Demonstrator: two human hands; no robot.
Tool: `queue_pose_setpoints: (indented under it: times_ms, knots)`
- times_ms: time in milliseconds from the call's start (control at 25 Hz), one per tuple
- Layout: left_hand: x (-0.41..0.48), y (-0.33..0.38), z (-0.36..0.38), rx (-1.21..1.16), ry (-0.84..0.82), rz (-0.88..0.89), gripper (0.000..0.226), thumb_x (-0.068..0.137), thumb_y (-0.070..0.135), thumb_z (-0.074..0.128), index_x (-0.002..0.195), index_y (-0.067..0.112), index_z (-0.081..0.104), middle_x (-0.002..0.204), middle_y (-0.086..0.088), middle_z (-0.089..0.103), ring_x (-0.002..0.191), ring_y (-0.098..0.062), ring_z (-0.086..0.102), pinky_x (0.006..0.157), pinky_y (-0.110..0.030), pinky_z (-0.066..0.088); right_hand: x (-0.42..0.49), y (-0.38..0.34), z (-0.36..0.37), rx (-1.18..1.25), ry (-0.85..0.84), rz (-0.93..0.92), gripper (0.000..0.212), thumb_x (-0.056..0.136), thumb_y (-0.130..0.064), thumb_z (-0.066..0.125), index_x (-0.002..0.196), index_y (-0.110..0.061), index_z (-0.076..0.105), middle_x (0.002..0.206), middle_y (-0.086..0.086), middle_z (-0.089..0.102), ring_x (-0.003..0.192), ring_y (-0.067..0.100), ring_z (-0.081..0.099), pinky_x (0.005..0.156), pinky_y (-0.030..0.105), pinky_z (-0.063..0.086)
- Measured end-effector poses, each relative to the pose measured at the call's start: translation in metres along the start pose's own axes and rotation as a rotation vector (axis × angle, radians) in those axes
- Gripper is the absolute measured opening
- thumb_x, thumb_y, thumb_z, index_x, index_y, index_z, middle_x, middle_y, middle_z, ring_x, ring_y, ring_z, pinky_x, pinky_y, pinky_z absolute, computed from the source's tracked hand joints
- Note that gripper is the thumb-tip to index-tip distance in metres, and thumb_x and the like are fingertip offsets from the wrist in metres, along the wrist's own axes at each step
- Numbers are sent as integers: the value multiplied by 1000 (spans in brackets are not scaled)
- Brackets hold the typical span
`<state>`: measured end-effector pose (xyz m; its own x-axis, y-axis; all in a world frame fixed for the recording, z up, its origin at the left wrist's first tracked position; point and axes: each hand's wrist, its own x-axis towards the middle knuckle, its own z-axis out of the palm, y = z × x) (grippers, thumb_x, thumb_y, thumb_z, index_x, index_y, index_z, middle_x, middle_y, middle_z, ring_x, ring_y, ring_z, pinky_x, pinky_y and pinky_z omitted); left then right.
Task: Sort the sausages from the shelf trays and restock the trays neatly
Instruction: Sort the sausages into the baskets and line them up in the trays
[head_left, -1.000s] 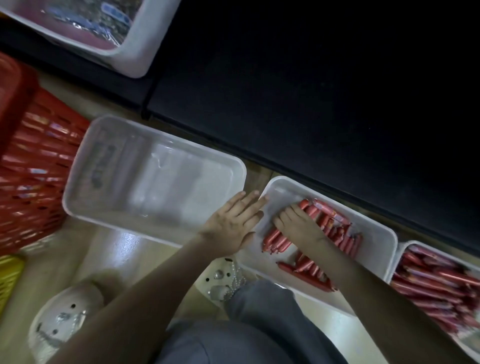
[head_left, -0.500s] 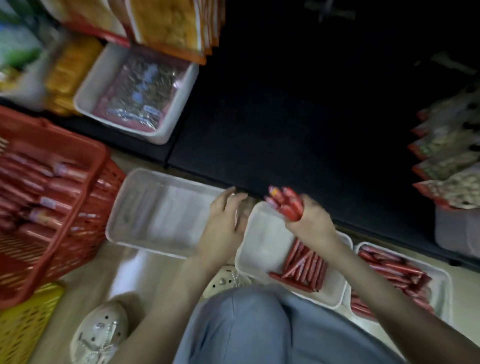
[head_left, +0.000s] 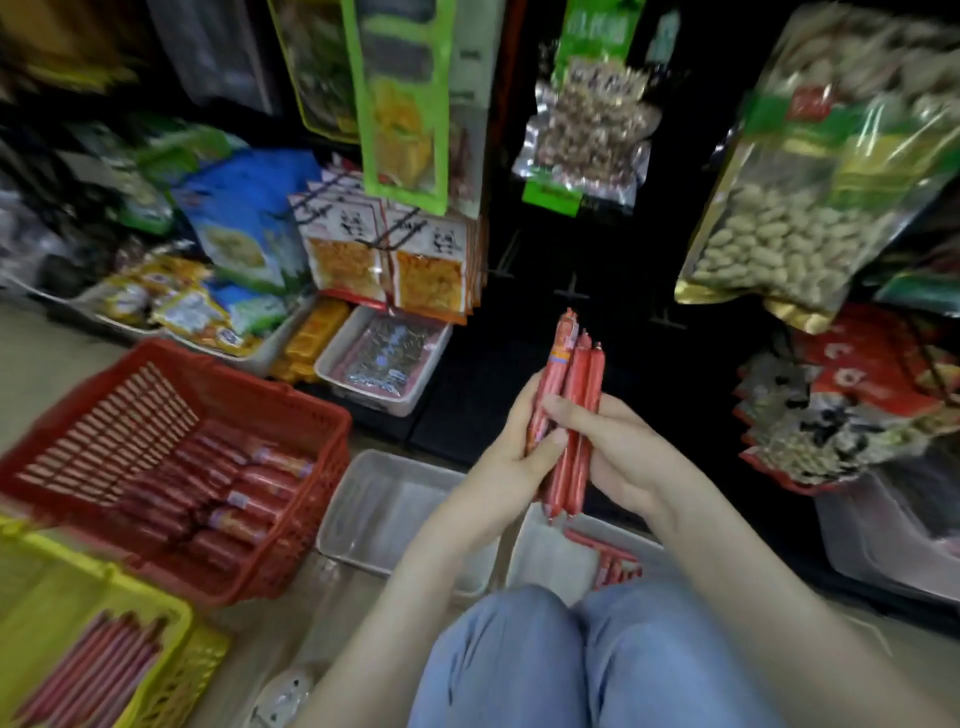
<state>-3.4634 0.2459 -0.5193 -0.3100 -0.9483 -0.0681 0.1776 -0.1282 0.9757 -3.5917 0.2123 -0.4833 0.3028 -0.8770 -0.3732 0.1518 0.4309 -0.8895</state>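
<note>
Left hand (head_left: 511, 457) and right hand (head_left: 618, 452) both have fingers curled around the upright sausages (head_left: 571, 410) mid-frame. Slick wrappers, loose bunch, so one could easily slide out and miss the tray (head_left: 537, 548) below.

The person wears blue-grey trousers (head_left: 550, 670) and a white perforated clog (head_left: 284, 697)

Left hand (head_left: 511, 457): raised, fingers curled round bundle of thin red wrapped sausages (head_left: 576, 379). Right hand (head_left: 626, 452): gripping same bundle opposite. Forearms bare, converging.
</note>
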Motion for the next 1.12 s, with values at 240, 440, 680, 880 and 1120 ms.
queue_pose_setpoints:
  times_ms: [240, 440, 680, 880, 1120]
  knots:
    - [-80, 22, -13, -30, 47, -4, 61, 95, 21, 51, 143, 47, 23, 134, 11, 55, 117, -17, 59, 77, -33, 55, -63, 16, 47, 152, -143, -48, 42, 86, -17, 55, 124, 1, 55, 103, 19, 67, 90, 29, 68, 80, 45, 57]
    - [-117, 28, -12, -28, 78, -31, 57, 93, 23, 55, 136, 50, 30, 130, 4, 59, 111, -20, 63, 79, -40, 57, -90, 28, 65, 31, -107, -78, 42, 87, -21, 57, 124, -1, 56, 110, 21, 66, 99, 32, 65, 89, 51, 52]
    - [-137, 39, -8, -12, 69, 46, 55, 86, 30, 65, 125, 58, 38, 122, 6, 64, 106, -18, 65, 78, -38, 57, -111, 29, 75, -41, -139, -198, 39, 90, -22, 55, 123, -2, 56, 110, 18, 68, 100, 29, 66, 87, 44, 55]
    - [-143, 42, -6, -3, 49, 146, 57, 83, 19, 65, 115, 64, 49, 121, 12, 64, 114, -15, 61, 93, -40, 52, -116, 33, 86, -94, -18, -324, 29, 91, -13, 56, 119, -4, 56, 104, 14, 69, 94, 27, 68, 76, 33, 56]
    - [-149, 48, -9, 33, 113, 151, 52, 85, 13, 66, 123, 44, 48, 115, 1, 66, 111, -21, 62, 98, -48, 49, -114, 36, 97, -80, 64, -335, 33, 87, -16, 66, 117, -5, 56, 107, 20, 68, 99, 33, 67, 89, 51, 53]
